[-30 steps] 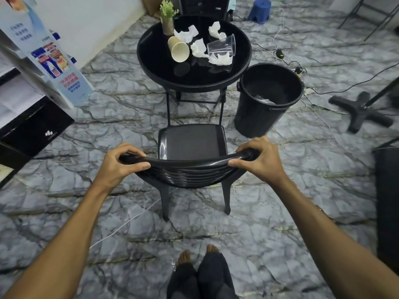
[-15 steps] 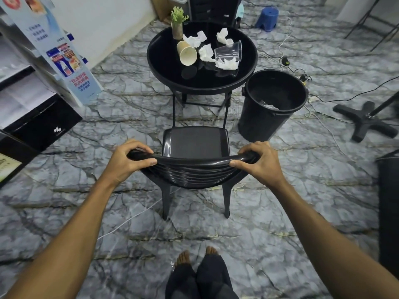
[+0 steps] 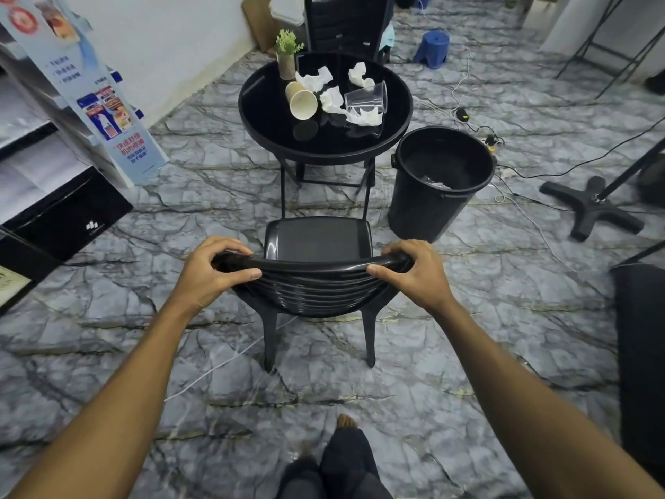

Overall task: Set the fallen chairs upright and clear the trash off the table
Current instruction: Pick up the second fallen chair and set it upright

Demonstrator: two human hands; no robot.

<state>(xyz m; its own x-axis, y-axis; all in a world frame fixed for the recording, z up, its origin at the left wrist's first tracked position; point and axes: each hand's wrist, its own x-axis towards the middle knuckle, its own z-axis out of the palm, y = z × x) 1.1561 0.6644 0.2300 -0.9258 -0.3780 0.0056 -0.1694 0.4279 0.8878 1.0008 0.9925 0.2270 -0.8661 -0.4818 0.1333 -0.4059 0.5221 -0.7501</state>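
A black plastic chair (image 3: 318,243) stands upright on the floor in front of me, its seat facing the round black table (image 3: 266,113). My left hand (image 3: 212,271) grips the left end of the chair's top rail. My right hand (image 3: 417,271) grips the right end. On the table lie a tipped paper cup (image 3: 301,101), a clear plastic cup (image 3: 367,99) on its side and several crumpled white tissues (image 3: 333,99). A small potted plant (image 3: 288,54) stands at the table's back left.
A black trash bin (image 3: 431,207) with some trash inside stands right of the table. Another black chair (image 3: 345,23) stands behind the table. A leaflet rack (image 3: 90,102) and black box (image 3: 68,217) are left. Cables and a cross-shaped stand base (image 3: 590,207) lie right, a blue stool (image 3: 433,46) far back.
The table, bin and chair sit lower and nearer in view than before. Both hands keep their grip on the top rail.
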